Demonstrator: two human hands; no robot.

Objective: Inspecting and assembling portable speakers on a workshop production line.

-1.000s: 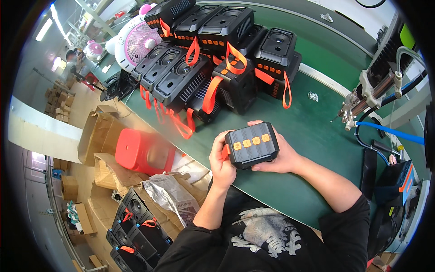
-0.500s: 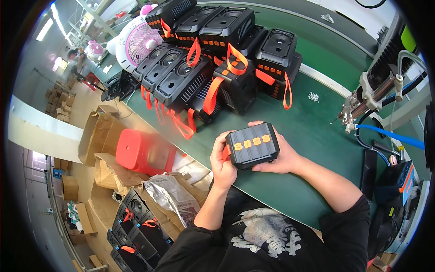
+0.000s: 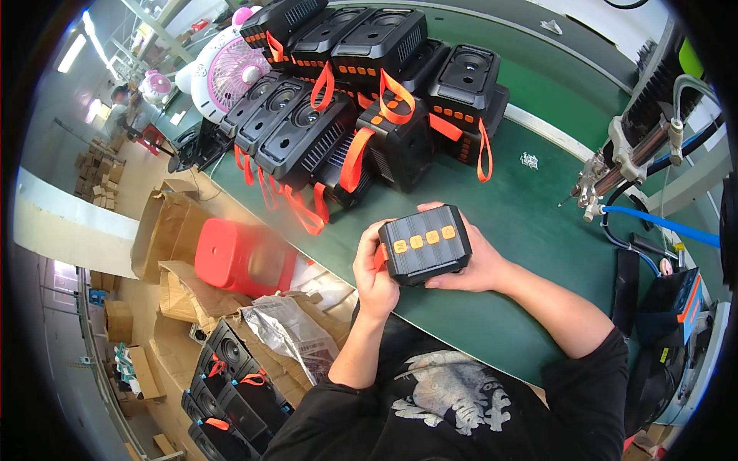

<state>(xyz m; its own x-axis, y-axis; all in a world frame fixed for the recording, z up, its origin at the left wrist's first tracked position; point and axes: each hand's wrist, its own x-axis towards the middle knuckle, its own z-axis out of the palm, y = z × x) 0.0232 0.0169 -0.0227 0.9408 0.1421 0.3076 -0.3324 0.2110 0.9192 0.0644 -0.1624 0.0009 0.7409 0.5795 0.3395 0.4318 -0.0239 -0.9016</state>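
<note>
Between my two hands is a small black portable speaker (image 3: 427, 260), its ribbed face with a row of orange buttons turned up toward me. My left hand (image 3: 373, 275) grips its left end, next to a short bit of orange strap. Around the right end my right hand (image 3: 483, 265) is wrapped, with fingers partly behind the casing. The speaker is held over the near edge of the green work table (image 3: 530, 230). Beyond it, a black speaker (image 3: 400, 150) with an orange strap loop stands upright at the front of a stack of similar speakers (image 3: 377, 38).
Small screws (image 3: 529, 160) lie in a pile on the table. At right is a metal screwdriving tool (image 3: 596, 180) with a blue hose (image 3: 661, 221). A pink-and-white fan (image 3: 231, 73) stands far left. Below the table's left edge are a red stool (image 3: 231, 257), cardboard and more speakers (image 3: 231, 384).
The whole view has shifted very slightly. My hands keep the same hold on the speaker, which shows hardly any movement.
</note>
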